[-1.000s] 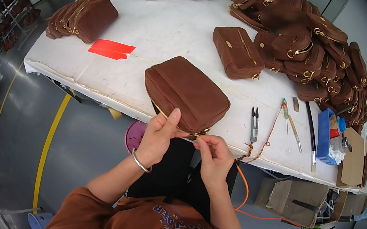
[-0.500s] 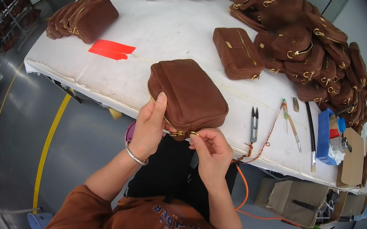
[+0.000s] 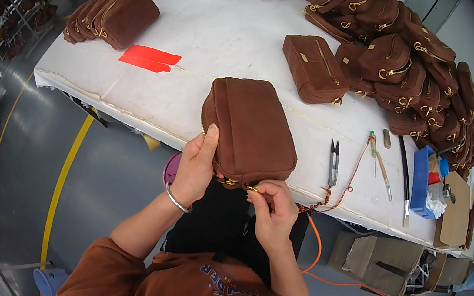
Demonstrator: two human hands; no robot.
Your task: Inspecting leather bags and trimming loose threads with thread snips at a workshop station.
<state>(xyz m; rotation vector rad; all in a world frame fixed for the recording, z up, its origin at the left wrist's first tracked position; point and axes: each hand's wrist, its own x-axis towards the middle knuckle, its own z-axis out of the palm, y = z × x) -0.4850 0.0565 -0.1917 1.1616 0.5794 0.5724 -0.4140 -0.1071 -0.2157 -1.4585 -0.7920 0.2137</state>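
Observation:
A brown zippered pouch (image 3: 255,129) is held up over the front edge of the white table, its broad face upward. My left hand (image 3: 193,169) is closed on the pouch's near left side, the thumb lying along the zipper edge. My right hand (image 3: 272,210) pinches a brass-coloured ring (image 3: 251,189) at the pouch's near end between thumb and fingers. Gold zipper hardware (image 3: 226,181) shows between both hands. The fingers of my left hand beneath the pouch are hidden.
A similar pouch (image 3: 314,71) lies beyond, before a big heap of brown pouches (image 3: 409,82). More pouches (image 3: 115,16) stand at the far left near red tape (image 3: 150,58). Thread snips (image 3: 333,163), a brush (image 3: 404,179) and a blue bin (image 3: 422,182) lie on the right.
The pouch has turned slightly and tipped, so its zippered side and near-end hardware show less. Both hands keep their grip, the right still pinching the ring.

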